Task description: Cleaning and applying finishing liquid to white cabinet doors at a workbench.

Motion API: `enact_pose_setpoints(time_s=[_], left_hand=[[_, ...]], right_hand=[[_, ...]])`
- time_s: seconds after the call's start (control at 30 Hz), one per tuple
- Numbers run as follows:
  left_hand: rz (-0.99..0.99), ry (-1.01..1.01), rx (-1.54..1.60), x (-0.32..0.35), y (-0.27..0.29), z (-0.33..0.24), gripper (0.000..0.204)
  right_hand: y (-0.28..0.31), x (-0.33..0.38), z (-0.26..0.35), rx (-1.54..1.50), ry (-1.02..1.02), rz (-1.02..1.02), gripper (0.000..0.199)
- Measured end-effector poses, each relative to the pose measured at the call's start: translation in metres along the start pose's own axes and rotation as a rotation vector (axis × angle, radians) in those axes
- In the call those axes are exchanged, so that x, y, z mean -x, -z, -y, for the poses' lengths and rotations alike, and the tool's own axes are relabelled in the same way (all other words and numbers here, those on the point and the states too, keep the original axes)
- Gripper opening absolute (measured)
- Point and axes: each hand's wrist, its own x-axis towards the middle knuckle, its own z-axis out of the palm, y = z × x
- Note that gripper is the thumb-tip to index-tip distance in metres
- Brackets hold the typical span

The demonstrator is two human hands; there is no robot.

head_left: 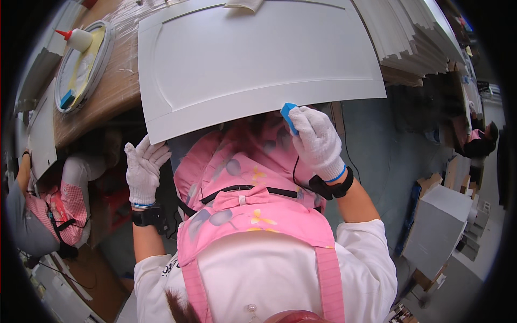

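A gloved right hand (318,141) is pinching a blue block (289,116) at the edge of a white panel (264,54) overhanging the tabletop (123,70); the left hand (144,171), fingers loosely open, seemingly empty, is hovering by one corner. Work appears under way, its remainder not showing.

Panel (258,56): ctr, ahead of wearer (258,269); cloth (245,4) on far edge
L hand (144,169): at panel's nr-L corner
R hand (316,141): by nr edge, R of ctr, w/ held blk (288,117) in fingers
Bench (121,75): bare part L of panel
Round lid (86,65): on bench; bottle (82,40) far end, 2nd blk (67,99) nr end
Stack (404,35): R of panel
Co-worker (56,210): far L
Box (437,218): R of wearer
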Motion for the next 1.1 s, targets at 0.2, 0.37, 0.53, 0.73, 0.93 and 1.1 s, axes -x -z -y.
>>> enact_pose_setpoints(time_s=[0.2, 0.37, 0.53, 0.73, 0.93, 1.1], left_hand=[[0.072, 0.044, 0.058, -0.007, -0.006, 0.006, 0.079], [0.059, 0.016, 0.037, -0.006, -0.003, -0.008, 0.081], [0.183, -0.01, 0.048, -0.018, 0.003, -0.01, 0.078], [0.232, -0.012, 0.122, -0.019, 0.001, -0.001, 0.08], [0.218, 0.027, 0.208, -0.008, -0.001, 0.005, 0.078], [0.222, 0.078, 0.328, -0.01, 0.005, 0.011, 0.075]], right_hand=[[0.049, 0.028, -0.038, 0.293, -0.277, 0.028, 0.053], [0.058, -0.008, -0.015, -0.502, -0.802, -0.183, 0.045], [0.047, -0.093, 0.01, -1.177, -1.007, 0.024, 0.044], [-0.009, -0.21, 0.068, -1.445, -0.908, 0.375, 0.044], [-0.133, -0.306, 0.114, -0.74, -0.273, 0.589, 0.045], [-0.228, -0.346, 0.13, -0.332, 0.196, 0.414, 0.052]])
